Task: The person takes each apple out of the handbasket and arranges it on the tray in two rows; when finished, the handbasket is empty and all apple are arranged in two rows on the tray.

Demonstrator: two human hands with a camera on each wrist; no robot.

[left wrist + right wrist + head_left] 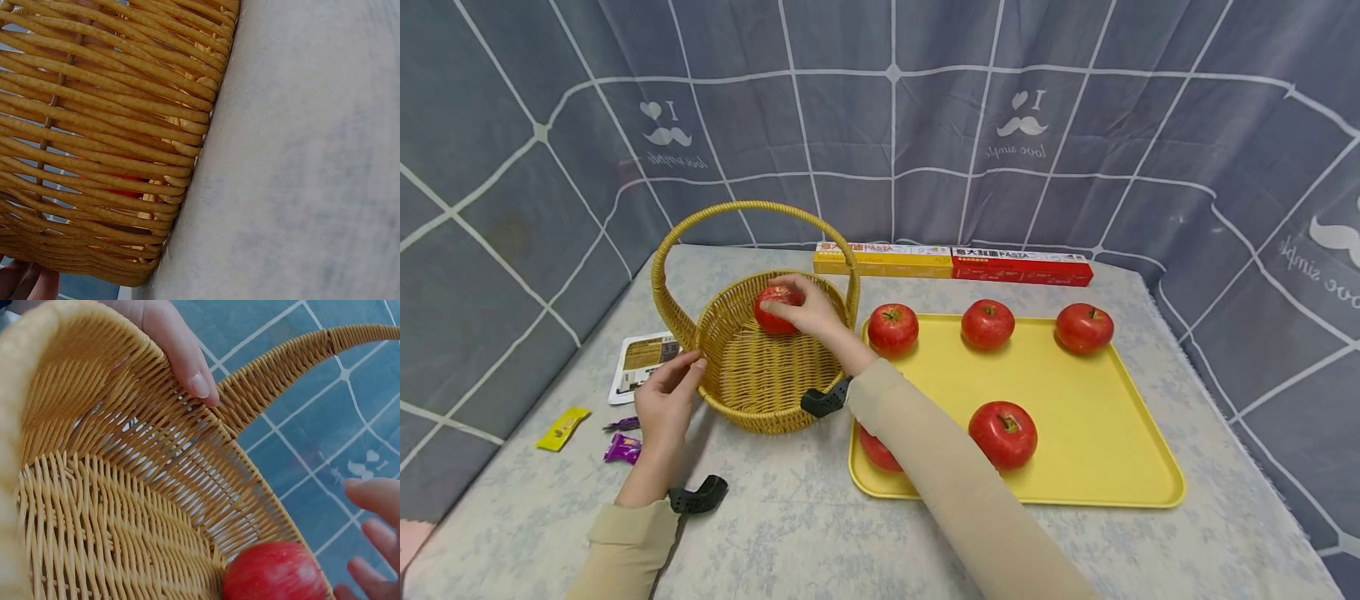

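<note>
A wicker basket [760,421] with a tall arched handle stands on the table. My left hand [664,400] pinches its left rim near the handle's foot, thumb on the rim and fingers outside, as the right wrist view shows. Inside, by the far wall, lies a red apple [275,573]. My right hand [808,310] reaches over the rim at this apple, overlapping it in the head view. In the right wrist view its fingers [378,500] are spread beside the apple, with a gap between most fingertips and the fruit. The left wrist view shows the basket's woven side [106,137].
Right of the basket lies a yellow tray [1090,417] with several red apples [1003,435], one partly hidden by my right sleeve. Two pasta boxes [955,263] lie behind. At left are a white packet [638,367], a yellow wrapped sweet [562,428] and purple ones [623,448].
</note>
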